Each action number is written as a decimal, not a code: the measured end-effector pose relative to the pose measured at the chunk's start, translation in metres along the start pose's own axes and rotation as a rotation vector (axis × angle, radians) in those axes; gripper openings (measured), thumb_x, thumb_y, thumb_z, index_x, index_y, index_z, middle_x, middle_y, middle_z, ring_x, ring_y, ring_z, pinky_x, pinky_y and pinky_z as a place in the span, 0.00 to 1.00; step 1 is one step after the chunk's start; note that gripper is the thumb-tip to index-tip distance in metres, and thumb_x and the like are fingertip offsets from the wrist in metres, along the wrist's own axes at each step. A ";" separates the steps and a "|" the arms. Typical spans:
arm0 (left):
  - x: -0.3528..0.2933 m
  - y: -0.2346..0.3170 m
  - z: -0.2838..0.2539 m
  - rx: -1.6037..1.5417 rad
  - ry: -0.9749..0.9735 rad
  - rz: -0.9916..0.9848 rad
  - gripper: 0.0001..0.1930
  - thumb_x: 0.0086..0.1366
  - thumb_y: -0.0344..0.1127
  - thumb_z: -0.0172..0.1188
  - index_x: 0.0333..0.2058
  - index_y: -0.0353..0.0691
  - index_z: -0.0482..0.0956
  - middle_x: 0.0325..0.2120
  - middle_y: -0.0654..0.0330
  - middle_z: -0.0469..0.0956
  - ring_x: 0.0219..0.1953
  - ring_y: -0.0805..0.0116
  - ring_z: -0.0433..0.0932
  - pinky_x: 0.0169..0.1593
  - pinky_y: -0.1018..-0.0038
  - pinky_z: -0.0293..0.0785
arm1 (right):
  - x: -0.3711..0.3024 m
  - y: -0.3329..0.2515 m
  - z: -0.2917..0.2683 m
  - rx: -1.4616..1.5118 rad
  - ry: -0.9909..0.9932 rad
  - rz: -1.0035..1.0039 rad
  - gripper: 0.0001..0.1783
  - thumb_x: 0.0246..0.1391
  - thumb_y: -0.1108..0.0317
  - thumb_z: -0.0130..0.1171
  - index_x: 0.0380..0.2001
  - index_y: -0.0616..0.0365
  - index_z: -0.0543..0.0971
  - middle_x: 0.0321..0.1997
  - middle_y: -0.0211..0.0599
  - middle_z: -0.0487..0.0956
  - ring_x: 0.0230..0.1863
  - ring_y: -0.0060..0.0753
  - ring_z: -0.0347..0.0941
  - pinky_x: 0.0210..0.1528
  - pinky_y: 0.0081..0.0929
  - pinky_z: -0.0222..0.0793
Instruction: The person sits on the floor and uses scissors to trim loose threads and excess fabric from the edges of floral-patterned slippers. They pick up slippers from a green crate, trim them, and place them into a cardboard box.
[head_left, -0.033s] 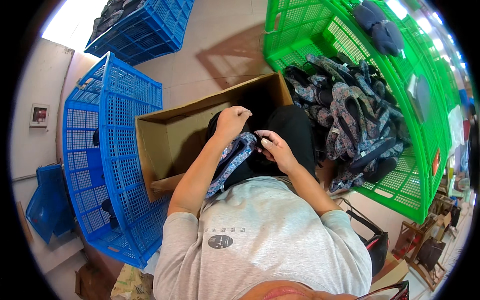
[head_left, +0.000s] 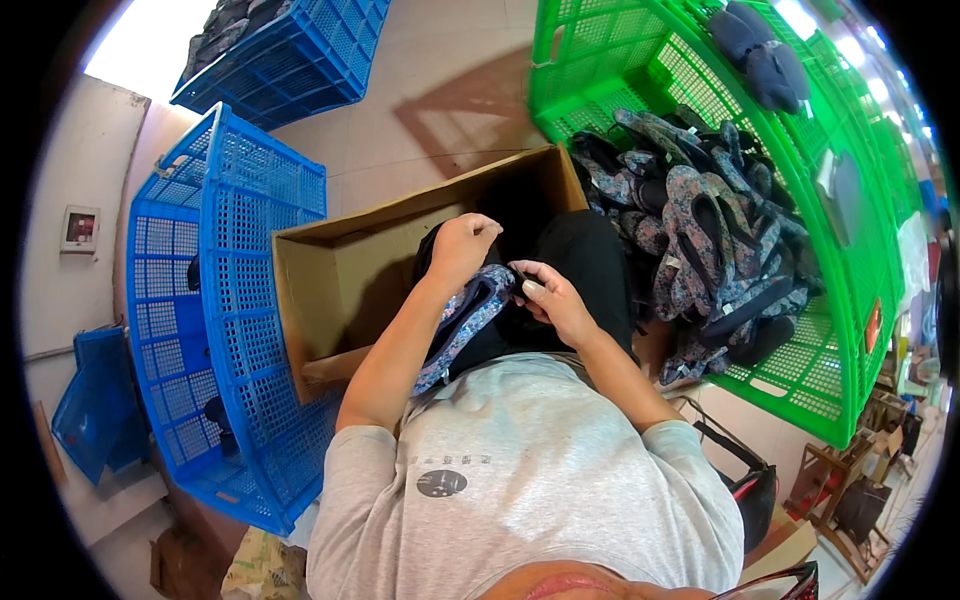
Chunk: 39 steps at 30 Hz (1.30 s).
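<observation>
A curved floral fabric piece [head_left: 466, 325] with a dark inner lining lies across my lap, over black trousers. My right hand [head_left: 556, 302] pinches its dark upper end between thumb and fingers. Just left of that end and higher, my left hand [head_left: 466, 246] is raised with its fingertips pressed together. What they hold, if anything, is too small to make out. My left forearm hides part of the fabric piece.
An open cardboard box [head_left: 335, 300] stands around my knees. To the right, a green crate [head_left: 800, 385] holds a heap of similar floral pieces [head_left: 700, 230]. Blue crates [head_left: 262, 290] stand on the left, and another blue crate [head_left: 325, 60], holding dark items, is at the far left.
</observation>
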<state>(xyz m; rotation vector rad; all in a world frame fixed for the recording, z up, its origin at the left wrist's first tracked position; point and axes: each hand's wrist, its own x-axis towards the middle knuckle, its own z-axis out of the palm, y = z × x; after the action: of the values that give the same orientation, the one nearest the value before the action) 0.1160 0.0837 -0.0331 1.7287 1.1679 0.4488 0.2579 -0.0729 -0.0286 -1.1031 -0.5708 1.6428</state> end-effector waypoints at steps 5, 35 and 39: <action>-0.048 0.000 -0.016 -0.080 0.103 -0.033 0.09 0.65 0.32 0.58 0.37 0.32 0.83 0.30 0.59 0.84 0.32 0.74 0.80 0.39 0.77 0.75 | 0.003 0.008 -0.002 -0.120 -0.031 0.047 0.22 0.62 0.58 0.59 0.57 0.50 0.73 0.31 0.23 0.75 0.24 0.10 0.59 0.24 0.11 0.53; -0.104 0.010 0.018 0.410 0.346 0.587 0.11 0.44 0.27 0.70 0.25 0.40 0.75 0.25 0.59 0.76 0.32 0.56 0.76 0.37 0.65 0.72 | -0.001 -0.008 -0.031 -0.578 -0.215 -0.094 0.14 0.63 0.62 0.57 0.45 0.60 0.71 0.35 0.32 0.76 0.36 0.22 0.73 0.41 0.25 0.71; -0.105 0.010 0.020 0.413 0.344 0.591 0.11 0.44 0.27 0.70 0.25 0.40 0.75 0.26 0.59 0.76 0.32 0.57 0.76 0.37 0.65 0.72 | 0.000 -0.017 -0.028 -0.620 -0.235 -0.068 0.12 0.64 0.64 0.57 0.43 0.60 0.71 0.35 0.32 0.75 0.35 0.21 0.72 0.41 0.23 0.70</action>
<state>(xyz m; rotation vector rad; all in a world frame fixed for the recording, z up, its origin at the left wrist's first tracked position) 0.0856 -0.0174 -0.0125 2.4383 1.0104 0.9414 0.2909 -0.0717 -0.0284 -1.3093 -1.3187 1.5847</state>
